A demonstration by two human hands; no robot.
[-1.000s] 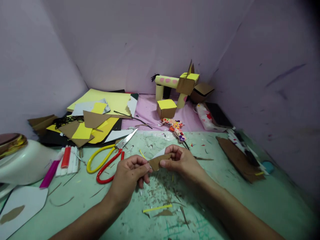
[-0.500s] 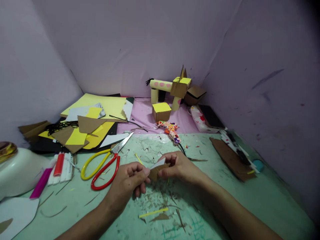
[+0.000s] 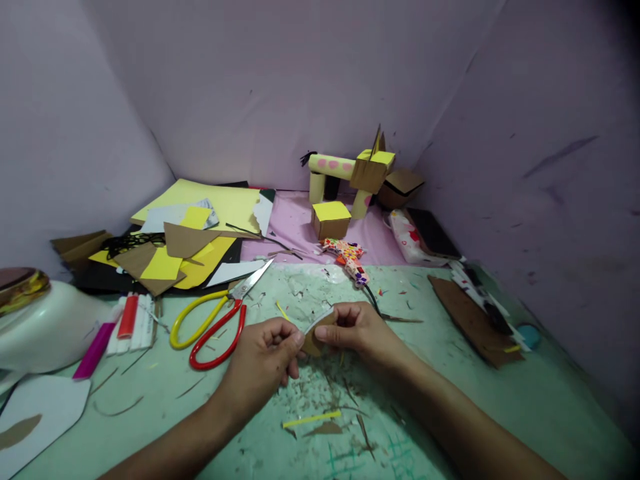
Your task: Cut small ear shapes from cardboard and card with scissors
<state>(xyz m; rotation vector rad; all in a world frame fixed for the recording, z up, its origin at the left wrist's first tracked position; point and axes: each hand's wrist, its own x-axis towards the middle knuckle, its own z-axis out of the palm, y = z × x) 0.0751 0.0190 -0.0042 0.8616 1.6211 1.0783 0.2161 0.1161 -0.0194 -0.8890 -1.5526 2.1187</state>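
A small piece of brown cardboard (image 3: 313, 344) with a pale upper edge is held between both hands above the table. My left hand (image 3: 273, 350) pinches its left end between thumb and fingers. At its right end, my right hand (image 3: 353, 327) grips it with the thumb in front and the fingers behind. Scissors (image 3: 233, 310) with one yellow and one red handle lie to the left of my left hand. Below the hands are a thin yellow strip (image 3: 311, 419) and a brown cardboard scrap (image 3: 325, 429). A floral-patterned glue gun (image 3: 350, 259) rests beyond my right hand.
At the back stands a cardboard animal figure (image 3: 333, 165), with a yellow-topped box (image 3: 331, 222) before it. Paper and cardboard sheets (image 3: 240, 200) are piled at back left. White markers (image 3: 133, 327) lie at left, a brown cardboard piece (image 3: 473, 323) at right.
The white strip that stood up from the cardboard now lies along its upper edge. Both hands keep their hold. The whole view has shifted slightly.
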